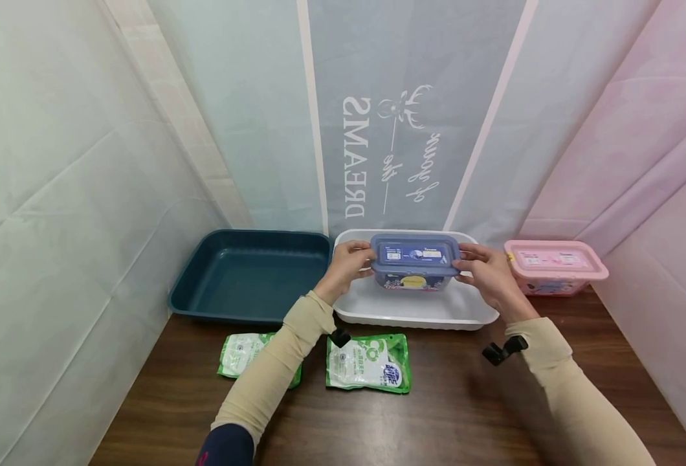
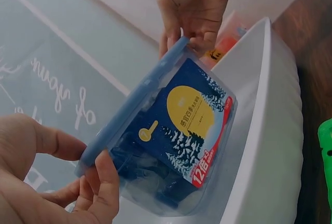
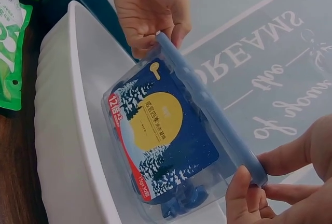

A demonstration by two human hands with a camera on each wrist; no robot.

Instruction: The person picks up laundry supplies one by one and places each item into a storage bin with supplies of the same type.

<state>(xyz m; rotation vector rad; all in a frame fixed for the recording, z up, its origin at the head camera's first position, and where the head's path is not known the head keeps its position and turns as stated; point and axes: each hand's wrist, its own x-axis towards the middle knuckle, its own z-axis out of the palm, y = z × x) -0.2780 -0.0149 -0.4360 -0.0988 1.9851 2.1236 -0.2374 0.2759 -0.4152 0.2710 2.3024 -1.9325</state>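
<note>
Both hands hold a clear plastic tub of laundry pods with a blue lid, one at each end. The left hand pinches the lid's left rim between thumb and fingers; the right hand pinches the right rim. In the wrist views the tub's dark blue label shows a yellow moon and snowy trees, with blue pods visible through the wall. The tub is over a white basin; whether its base touches the basin floor I cannot tell.
A dark teal basin stands left of the white one. To the right is a pink-lidded tub. Two green-and-white pouches lie on the brown wooden table in front, one partly behind the left forearm. Curtains hang behind.
</note>
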